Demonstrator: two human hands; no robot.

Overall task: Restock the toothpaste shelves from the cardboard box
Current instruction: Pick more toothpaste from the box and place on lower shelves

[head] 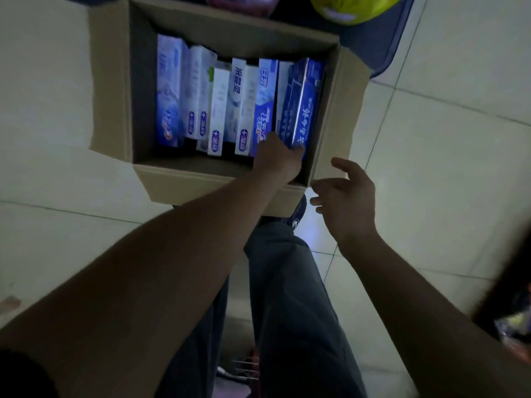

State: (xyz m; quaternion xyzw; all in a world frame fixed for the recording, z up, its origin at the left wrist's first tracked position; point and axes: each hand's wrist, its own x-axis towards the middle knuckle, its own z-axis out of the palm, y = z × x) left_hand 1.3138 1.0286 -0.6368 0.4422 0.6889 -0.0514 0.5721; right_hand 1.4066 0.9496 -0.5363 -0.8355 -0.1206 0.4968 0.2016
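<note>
Reaching into the open brown cardboard box (115,81) on the pale tiled floor (431,139) with the left hand (277,156), right at the box's right-hand end. Gripping the near end of the dark blue toothpaste carton (304,101) there, thumb laid on its face, the other fingers curled down out of sight beside the blue-and-white carton (264,110) next to it. Sitting inside the box, that dark blue carton, on its long edge close against the right wall. Packed alongside in a row, also on edge: slim white cartons (198,93) through the middle and a pale blue carton (169,93) at the far left. Holding the right hand (347,196) in the air just off the box's near right corner, fingers spread and relaxed, gripping nothing. Below, grey trousers (287,297) and a dark shoe (297,216) just under the box's near flap. Beyond the box, a blurred yellow-green rounded thing (353,7) at the top edge.
</note>
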